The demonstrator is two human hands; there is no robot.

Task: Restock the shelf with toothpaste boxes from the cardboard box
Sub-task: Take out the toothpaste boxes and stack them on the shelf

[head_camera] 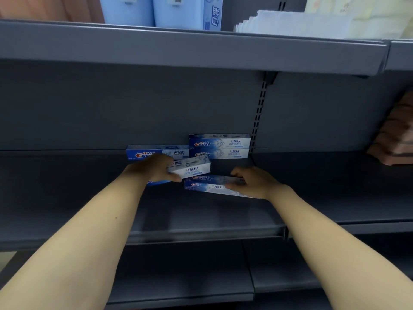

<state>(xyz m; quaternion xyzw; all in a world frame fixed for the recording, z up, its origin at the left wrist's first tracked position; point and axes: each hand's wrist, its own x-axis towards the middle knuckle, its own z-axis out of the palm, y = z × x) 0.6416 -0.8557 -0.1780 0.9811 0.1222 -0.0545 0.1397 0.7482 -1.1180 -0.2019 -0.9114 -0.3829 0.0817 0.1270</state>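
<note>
Item 1. 2 bare forearms are extended from the lower corners of the view toward the middle tier of a dark grey metal shelf.

Item 2. Left hand: curled around 1 white-and-blue Crest toothpaste box, which is held tilted, its right end raised above the shelf surface. The thumb is placed under the box's lower edge and the fingers are wrapped over its top. A blue box end is seen just beneath this hand; whether it is also gripped cannot be told.

Item 3. Right hand: fingers curled over the right portion of 2 long white-and-blue toothpaste boxes, which lie one against the other on the shelf, slightly angled. They are pinched between thumb and fingers.

Item 4. Behind the hands, against the grey back panel: 1 blue Crest box is stood lengthwise on the left, partly hidden by the left hand. Just beside it on the right, 2 white-and-blue Crest boxes are stacked one upon the other, touching a slotted metal upright.

Item 5. Far right, same tier: a brownish-pink folded item, blurred.

Item 6. Upper tier: pale blue packages on the left, a row of white flat packs on the right.

Item 7. A lower grey tier is seen below the forearms.
</note>
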